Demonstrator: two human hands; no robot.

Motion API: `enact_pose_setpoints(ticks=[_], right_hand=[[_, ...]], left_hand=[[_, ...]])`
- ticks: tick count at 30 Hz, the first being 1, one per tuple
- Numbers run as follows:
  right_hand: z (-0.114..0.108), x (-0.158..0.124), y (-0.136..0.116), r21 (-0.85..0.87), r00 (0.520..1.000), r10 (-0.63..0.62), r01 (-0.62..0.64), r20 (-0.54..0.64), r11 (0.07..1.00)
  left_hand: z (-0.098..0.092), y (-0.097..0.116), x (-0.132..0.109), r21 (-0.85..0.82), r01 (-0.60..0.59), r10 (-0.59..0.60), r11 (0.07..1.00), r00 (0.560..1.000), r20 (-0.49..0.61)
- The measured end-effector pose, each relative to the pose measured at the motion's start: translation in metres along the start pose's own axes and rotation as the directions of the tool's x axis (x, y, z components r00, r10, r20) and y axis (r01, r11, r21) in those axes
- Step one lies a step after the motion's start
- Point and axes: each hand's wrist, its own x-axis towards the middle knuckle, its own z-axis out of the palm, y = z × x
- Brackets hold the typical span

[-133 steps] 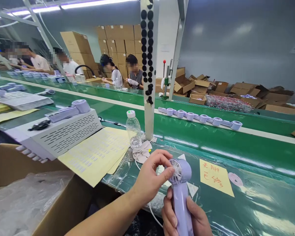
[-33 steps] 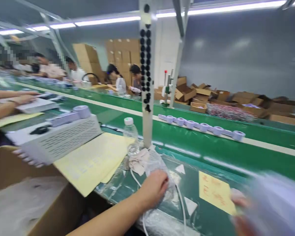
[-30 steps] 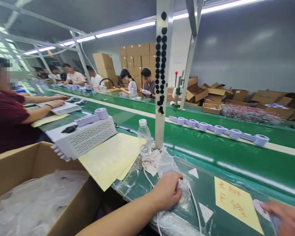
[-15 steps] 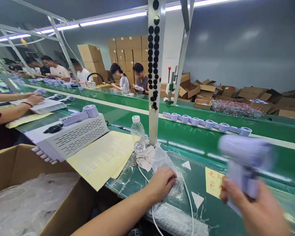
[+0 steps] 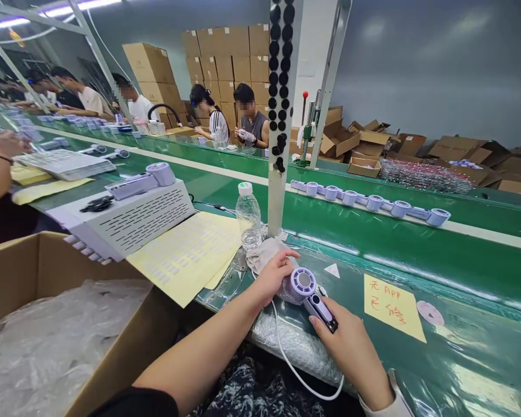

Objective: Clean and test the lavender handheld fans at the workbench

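My right hand (image 5: 349, 339) grips a lilac handheld fan (image 5: 304, 282) by its handle, with the round ribbed head turned up toward me and tilted to the left. At the left side of the fan head is my left hand (image 5: 274, 277), its fingers apart and the index finger stretched out; whether it touches the fan I cannot tell. Under this hand lie a crumpled cloth (image 5: 260, 255) and clear plastic. A white cable (image 5: 282, 347) loops below both hands over the bubble-wrapped bench edge.
A water bottle (image 5: 248, 217) stands before the metal post (image 5: 275, 202). Left are a grey slotted box (image 5: 143, 223) bearing another fan, yellow sheets (image 5: 186, 249) and a carton (image 5: 21, 269) of plastic bags. Several fans (image 5: 375, 202) line the green belt. A yellow note (image 5: 393, 307) lies right. People sit beyond.
My right hand has brought the fan left and down, from the right side to beside my left hand. The left hand's fingers have lifted and stretched. The view has tilted down slightly.
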Motion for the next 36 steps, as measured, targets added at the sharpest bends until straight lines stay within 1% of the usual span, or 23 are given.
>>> enact_pose_setpoints(ticks=[2,4,5,6,8,10,11,12,13,15,16,18,19,21,23,24,25,27,29,30,31,33,36], right_hand=[[0.003,0.000,-0.004,-0.096,1.000,-0.017,0.018,0.011,0.995],[0.007,-0.001,-0.008,-0.199,0.999,-0.035,0.038,0.017,0.979],[0.009,-0.001,-0.008,-0.227,0.999,-0.046,0.048,0.014,0.973],[0.010,-0.001,-0.007,-0.221,0.998,-0.059,0.059,0.003,0.974],[0.008,-0.001,0.000,-0.095,0.998,-0.060,0.056,-0.035,0.994],[0.001,-0.003,0.011,0.198,0.999,0.014,-0.008,-0.031,0.980],[-0.004,-0.005,0.018,0.389,0.998,0.061,-0.054,-0.005,0.920],[-0.010,-0.008,0.024,0.572,0.995,0.095,-0.095,0.029,0.815],[-0.016,-0.011,0.030,0.726,0.992,0.108,-0.117,0.059,0.678],[-0.026,-0.018,0.037,0.904,0.994,0.067,-0.101,0.081,0.416],[-0.030,-0.022,0.038,0.940,0.996,0.036,-0.087,0.080,0.330],[-0.036,-0.027,0.038,0.967,0.996,-0.015,-0.087,0.093,0.238],[-0.037,-0.028,0.037,0.972,0.995,-0.029,-0.091,0.099,0.215],[-0.035,-0.029,0.034,0.976,0.994,-0.036,-0.091,0.100,0.195],[-0.030,-0.027,0.032,0.968,0.992,-0.043,-0.104,0.117,0.229],[-0.026,-0.024,0.031,0.955,0.991,-0.039,-0.114,0.129,0.272],[-0.022,-0.022,0.030,0.932,0.990,-0.029,-0.120,0.138,0.342],[-0.014,-0.016,0.027,0.820,0.994,0.004,-0.095,0.112,0.564],[-0.009,-0.010,0.020,0.609,1.000,0.004,-0.022,0.030,0.793],[-0.007,-0.007,0.016,0.486,1.000,-0.010,0.010,-0.004,0.874],[-0.005,-0.005,0.011,0.372,0.999,-0.022,0.029,-0.023,0.928],[-0.003,-0.002,0.001,0.185,0.999,-0.032,0.034,-0.014,0.982],[0.001,0.000,-0.012,-0.065,1.000,-0.020,0.021,0.013,0.998]], left_hand=[[0.007,0.015,-0.010,0.240,-0.152,0.140,0.959,0.988,0.067],[0.014,0.030,-0.017,0.498,-0.308,0.231,0.810,0.950,0.211],[0.017,0.037,-0.019,0.585,-0.353,0.237,0.730,0.934,0.268],[0.018,0.042,-0.019,0.650,-0.373,0.233,0.662,0.927,0.295],[0.015,0.049,-0.017,0.738,-0.343,0.226,0.581,0.939,0.258],[0.007,0.051,-0.013,0.784,-0.268,0.208,0.559,0.961,0.180],[0.002,0.050,-0.012,0.802,-0.239,0.196,0.547,0.968,0.154],[-0.002,0.049,-0.012,0.820,-0.221,0.182,0.529,0.973,0.145],[-0.005,0.047,-0.012,0.837,-0.210,0.160,0.505,0.976,0.148],[-0.008,0.041,-0.014,0.871,-0.189,0.103,0.453,0.982,0.159],[-0.008,0.039,-0.015,0.884,-0.175,0.074,0.434,0.984,0.159],[-0.005,0.034,-0.017,0.892,-0.146,0.031,0.428,0.989,0.147],[-0.004,0.031,-0.016,0.881,-0.130,0.023,0.455,0.991,0.135],[-0.002,0.024,-0.013,0.824,-0.098,0.002,0.558,0.993,0.116],[-0.002,0.016,-0.007,0.743,-0.053,-0.055,0.667,0.991,0.119],[-0.003,0.011,-0.003,0.704,-0.026,-0.093,0.710,0.987,0.130],[-0.004,0.006,0.001,0.672,0.001,-0.131,0.741,0.981,0.144],[-0.008,-0.003,0.007,0.607,0.049,-0.189,0.793,0.968,0.168],[-0.011,-0.010,0.011,0.531,0.089,-0.214,0.842,0.960,0.178],[-0.013,-0.011,0.012,0.493,0.101,-0.213,0.864,0.961,0.176],[-0.014,-0.012,0.013,0.455,0.109,-0.206,0.884,0.964,0.168],[-0.017,-0.011,0.014,0.390,0.118,-0.184,0.913,0.974,0.135],[-0.019,-0.004,0.012,0.327,0.129,-0.170,0.936,0.981,0.099]])
